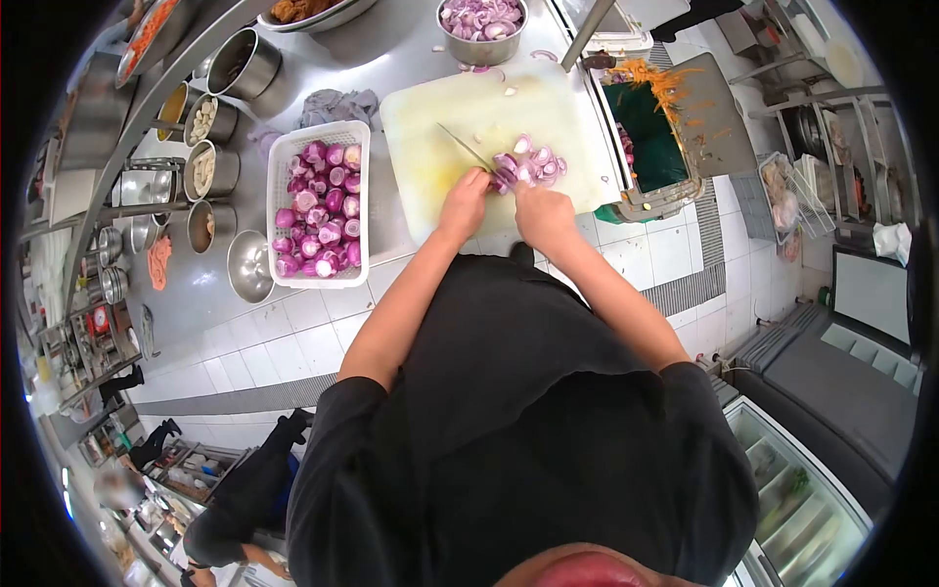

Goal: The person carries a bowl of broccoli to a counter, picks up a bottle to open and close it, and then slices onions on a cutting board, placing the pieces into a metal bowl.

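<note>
On a pale cutting board [416,157], a knife [464,144] lies across cut red onion, its blade pointing to the far left. My right hand [545,215] is closed at the near end of the knife; the handle is hidden in it. My left hand [464,205] is closed against a piece of red onion [502,182] beside the blade, with its fingertips partly hidden. Loose onion slices [546,163] lie just beyond my right hand. Left of the board stands a white basket [319,280] of peeled red onions [318,210].
A metal bowl [482,54] of sliced onion stands beyond the board. To the right is a bin [644,122] with orange peelings on its edge. A grey cloth [339,106], an empty bowl [250,266] and several metal pots are at left. A person [240,504] is at lower left.
</note>
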Action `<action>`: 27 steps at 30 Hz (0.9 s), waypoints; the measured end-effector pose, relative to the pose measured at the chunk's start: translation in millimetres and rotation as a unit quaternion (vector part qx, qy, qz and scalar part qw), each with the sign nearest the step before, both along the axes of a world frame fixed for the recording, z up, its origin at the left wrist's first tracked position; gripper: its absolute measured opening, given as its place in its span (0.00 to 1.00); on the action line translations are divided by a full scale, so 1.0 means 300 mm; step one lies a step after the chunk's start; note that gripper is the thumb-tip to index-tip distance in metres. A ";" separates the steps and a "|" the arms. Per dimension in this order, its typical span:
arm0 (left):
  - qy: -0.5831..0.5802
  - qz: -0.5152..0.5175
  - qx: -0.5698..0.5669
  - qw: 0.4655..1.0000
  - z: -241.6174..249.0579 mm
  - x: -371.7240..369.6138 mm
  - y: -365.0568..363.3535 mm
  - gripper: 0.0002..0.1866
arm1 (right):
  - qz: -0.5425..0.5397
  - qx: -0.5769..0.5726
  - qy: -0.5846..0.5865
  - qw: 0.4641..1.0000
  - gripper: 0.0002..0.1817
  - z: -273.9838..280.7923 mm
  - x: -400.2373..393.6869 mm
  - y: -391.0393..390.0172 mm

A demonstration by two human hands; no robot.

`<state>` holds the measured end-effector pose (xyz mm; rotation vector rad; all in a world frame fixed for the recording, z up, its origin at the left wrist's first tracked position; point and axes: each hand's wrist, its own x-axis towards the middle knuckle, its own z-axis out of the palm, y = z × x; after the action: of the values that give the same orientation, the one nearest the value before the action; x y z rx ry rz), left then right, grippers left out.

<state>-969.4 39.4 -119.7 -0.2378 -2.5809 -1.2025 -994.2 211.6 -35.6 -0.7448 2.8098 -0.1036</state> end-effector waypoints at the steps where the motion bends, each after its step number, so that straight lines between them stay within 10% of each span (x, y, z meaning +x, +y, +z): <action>1: 0.017 -0.001 -0.006 1.000 -0.004 -0.007 -0.002 0.05 | 0.001 0.000 0.002 1.000 0.07 -0.032 -0.006 -0.004; 20: 0.006 0.002 -0.011 1.000 -0.014 0.001 0.002 0.05 | -0.015 -0.071 -0.006 0.997 0.08 -0.154 -0.014 0.006; 27: 0.110 0.019 -0.087 0.990 0.264 -0.059 0.097 0.12 | -0.023 -0.139 -0.054 0.989 0.11 -0.089 0.056 0.036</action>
<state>-987.2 68.4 -40.4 -0.3345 -2.4846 -0.8845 -977.3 222.4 -62.2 -0.7087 2.7401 -0.5356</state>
